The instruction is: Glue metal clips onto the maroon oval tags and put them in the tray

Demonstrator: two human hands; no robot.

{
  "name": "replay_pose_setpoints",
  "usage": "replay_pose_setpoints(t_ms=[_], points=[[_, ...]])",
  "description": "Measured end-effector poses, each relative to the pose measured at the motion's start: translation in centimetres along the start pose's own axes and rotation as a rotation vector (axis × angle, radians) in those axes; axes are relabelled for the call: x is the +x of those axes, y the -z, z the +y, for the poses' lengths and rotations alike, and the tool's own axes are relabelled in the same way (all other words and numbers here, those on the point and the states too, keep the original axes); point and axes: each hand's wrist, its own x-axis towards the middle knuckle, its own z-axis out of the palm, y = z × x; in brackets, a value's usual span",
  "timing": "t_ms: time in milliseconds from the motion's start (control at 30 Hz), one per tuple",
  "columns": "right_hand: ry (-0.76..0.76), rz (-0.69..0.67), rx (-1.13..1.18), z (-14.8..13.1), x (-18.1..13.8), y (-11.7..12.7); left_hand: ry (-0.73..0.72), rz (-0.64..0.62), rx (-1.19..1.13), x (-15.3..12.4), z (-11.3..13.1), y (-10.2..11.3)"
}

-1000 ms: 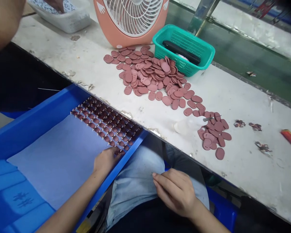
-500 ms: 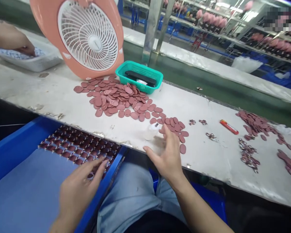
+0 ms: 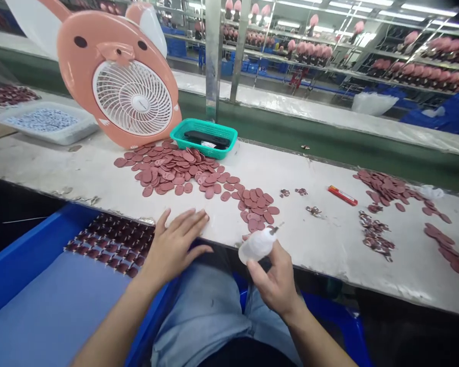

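Observation:
My right hand [image 3: 277,278] is closed around a white squeeze bottle [image 3: 258,245] with a thin metal tip, held tilted over the table's front edge. My left hand [image 3: 178,247] has its fingers stretched out and holds nothing; it hovers at the front edge. Beyond it spreads a heap of oval reddish-brown pieces [image 3: 172,168], some with small holes. A smaller cluster of the same ovals [image 3: 257,204] lies just past the bottle. Below on the left, a blue bin [image 3: 34,239] holds rows of dark red pieces [image 3: 115,242] on a blue sheet.
A pink animal-shaped fan [image 3: 137,102] stands behind the heap beside a green basket [image 3: 229,148] with a black object inside. To the right lie a red lighter [image 3: 342,195], small metallic pieces [image 3: 377,237] and more ovals [image 3: 390,186]. A white tray [image 3: 49,133] sits far left.
My right hand has picked up the squeeze bottle from the table. My left hand has moved from the bin to the table edge and spread out. Another person's hand has left the white tray.

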Motion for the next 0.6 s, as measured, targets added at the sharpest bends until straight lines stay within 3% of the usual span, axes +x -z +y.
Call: replay_pose_setpoints(t_ms=[100,200,333,467,600], points=[[-0.16,-0.034,0.349,0.7,-1.2,-0.2,0.173,0.219,-0.267,-2.8,2.4,-0.5],[-0.261,-0.088,0.41,0.6,-1.2,-1.3,0.535,0.386,-0.654,-3.7,5.7,-0.5],[-0.379,-0.179,0.477,-0.6,-0.6,-2.5,1.006,0.395,-1.278,-3.3,9.7,0.4],[-0.467,-0.211,0.616,-1.5,-0.6,-2.8,1.057,0.319,-1.461,-3.4,11.0,1.3],[-0.543,-0.356,0.77,-1.7,-0.7,-2.4,0.841,0.044,-1.778,-3.7,10.5,1.3]])
